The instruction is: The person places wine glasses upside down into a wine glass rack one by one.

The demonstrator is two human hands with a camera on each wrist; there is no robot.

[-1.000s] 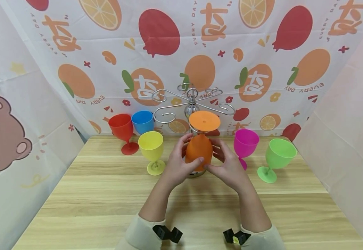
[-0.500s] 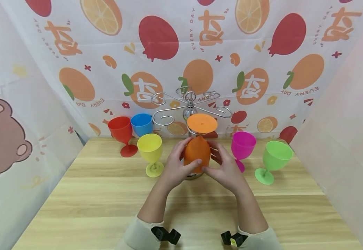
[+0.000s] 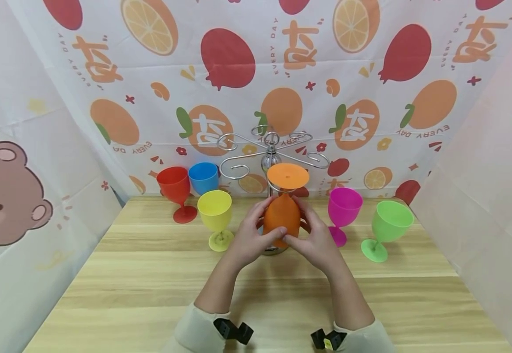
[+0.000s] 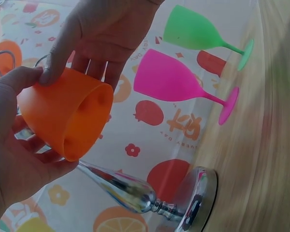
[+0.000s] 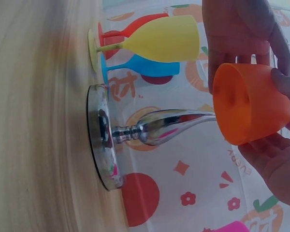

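Note:
Both hands hold an orange goblet (image 3: 282, 215) upside down at the front of a silver wire rack (image 3: 271, 162). Its round foot (image 3: 288, 175) faces up above a curled wire arm, while the bowl's mouth points down, well above the rack's base (image 4: 198, 200) in the left wrist view. My left hand (image 3: 251, 238) grips the bowl from the left, and my right hand (image 3: 316, 239) grips it from the right. The two thumbs meet on the near side. Fingers curve round the sides and are partly hidden behind the bowl.
Red (image 3: 174, 184), blue (image 3: 204, 177) and yellow (image 3: 215, 211) goblets stand upright on the left of the wooden table (image 3: 150, 294). Magenta (image 3: 345, 207) and green (image 3: 391, 220) ones stand on the right. More curled arms spread from the rack's top, before a fruit-print cloth (image 3: 238, 113).
The right hand has come inward a little and the thumb tips are now closer together on the goblet. The head view has shifted slightly; the other goblets stay where they stood.

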